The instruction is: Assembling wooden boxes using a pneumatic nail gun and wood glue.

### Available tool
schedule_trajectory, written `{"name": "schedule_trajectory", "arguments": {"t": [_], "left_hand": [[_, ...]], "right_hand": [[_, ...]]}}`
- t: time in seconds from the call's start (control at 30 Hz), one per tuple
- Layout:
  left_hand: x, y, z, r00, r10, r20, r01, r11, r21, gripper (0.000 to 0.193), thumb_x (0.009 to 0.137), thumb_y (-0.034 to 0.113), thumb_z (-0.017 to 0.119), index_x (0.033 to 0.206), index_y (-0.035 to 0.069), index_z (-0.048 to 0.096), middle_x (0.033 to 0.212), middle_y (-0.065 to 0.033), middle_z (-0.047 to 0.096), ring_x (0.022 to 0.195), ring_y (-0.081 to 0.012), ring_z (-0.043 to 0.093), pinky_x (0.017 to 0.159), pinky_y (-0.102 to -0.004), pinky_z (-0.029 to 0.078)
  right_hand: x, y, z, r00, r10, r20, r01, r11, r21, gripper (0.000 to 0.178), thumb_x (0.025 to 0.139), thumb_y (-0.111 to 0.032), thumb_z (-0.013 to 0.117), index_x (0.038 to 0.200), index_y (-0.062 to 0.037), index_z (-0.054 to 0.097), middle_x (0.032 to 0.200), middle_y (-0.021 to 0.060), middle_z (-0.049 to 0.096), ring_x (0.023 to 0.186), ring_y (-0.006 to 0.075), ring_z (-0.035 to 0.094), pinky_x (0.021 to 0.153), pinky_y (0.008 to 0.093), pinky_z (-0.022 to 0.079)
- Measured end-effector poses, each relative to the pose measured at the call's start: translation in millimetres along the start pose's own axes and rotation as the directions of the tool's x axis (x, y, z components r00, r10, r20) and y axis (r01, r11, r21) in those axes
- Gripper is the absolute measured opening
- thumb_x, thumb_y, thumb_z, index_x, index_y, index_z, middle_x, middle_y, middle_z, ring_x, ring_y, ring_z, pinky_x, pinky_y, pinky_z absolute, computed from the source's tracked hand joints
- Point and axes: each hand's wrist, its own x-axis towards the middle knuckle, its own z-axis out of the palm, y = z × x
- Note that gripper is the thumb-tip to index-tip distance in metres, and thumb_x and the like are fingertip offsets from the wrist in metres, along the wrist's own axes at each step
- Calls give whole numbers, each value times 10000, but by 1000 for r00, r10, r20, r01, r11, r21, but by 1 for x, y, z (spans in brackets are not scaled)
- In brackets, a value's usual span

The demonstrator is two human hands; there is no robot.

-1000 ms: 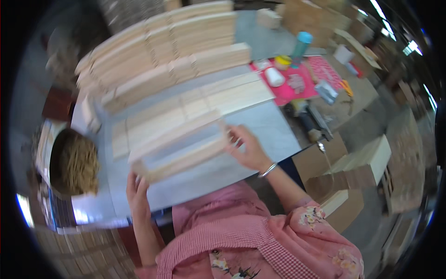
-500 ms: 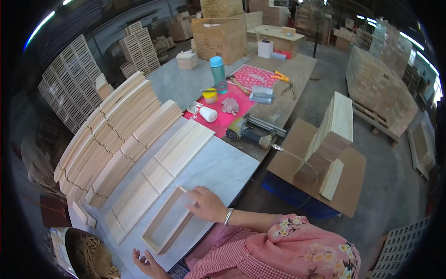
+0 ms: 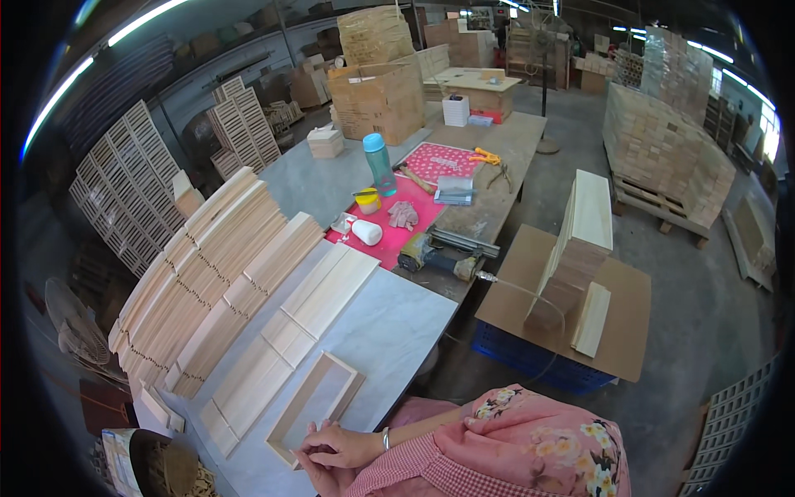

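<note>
A rectangular frame of pale wood point(image 3: 345, 399) lies on the table close to me. My right hand point(image 3: 346, 445) is at its near end, fingers curled in and meeting my other hand; whatever they may hold is too small to make out. Partly beneath it is my left hand point(image 3: 319, 474), most of its fingers covered. Beyond the frame, flat wooden boards point(image 3: 286, 335) lie in a row. Stacks of thin slats point(image 3: 195, 273) stand farther left. A nail gun point(image 3: 443, 253) with a hose rests on the table's right side.
On a pink mat point(image 3: 418, 219) are a white bottle point(image 3: 365, 232), a yellow tub point(image 3: 368, 201) and a crumpled cloth point(image 3: 403, 215). A teal water bottle point(image 3: 379, 166) stands behind. To the right, cardboard over a blue crate point(image 3: 530, 360) bears stacked boards point(image 3: 584, 215). A basket point(image 3: 137, 464) sits lower left.
My right hand has left the frame's far right side and come nearer, joining my left hand at the near end. The left hand has moved right. The view has tilted slightly upward.
</note>
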Motion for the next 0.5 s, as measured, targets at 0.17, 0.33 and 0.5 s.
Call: {"name": "schedule_trajectory", "arguments": {"t": [0.17, 0.33, 0.5], "left_hand": [[-1, 0, 11, 999, -23, 44, 26, 998, -62, 691, 1020, 591, 438, 1405, 22, 504, 1341, -213, 576, 1255, -328, 544, 1098, -422, 420], [5, -8, 10, 991, 32, 130, -18, 994, -108, 726, 1000, 632, 437, 1360, 9, 532, 1313, -226, 593, 1233, -366, 558, 1097, -463, 426], [-1, -8, 9, 1000, 19, 25, -16, 993, -114, 733, 991, 648, 438, 1307, -2, 560, 1283, -238, 608, 1176, -390, 589, 1067, -498, 450]], "right_hand": [[-1, 4, 0, 999, 27, 39, -27, 1000, -12, 173, 973, -203, 559, 1043, -67, 638, 900, 62, 631, 820, 219, 502, 869, 362, 364], [-1, 0, -7, 988, 92, 127, -89, 996, -22, 165, 978, -143, 568, 1076, -28, 636, 995, 109, 654, 868, 227, 549, 867, 321, 433], [-1, 4, -2, 988, 65, 138, -76, 994, 75, 138, 978, -143, 571, 1046, -32, 616, 958, 102, 635, 839, 224, 539, 840, 326, 433]]}}
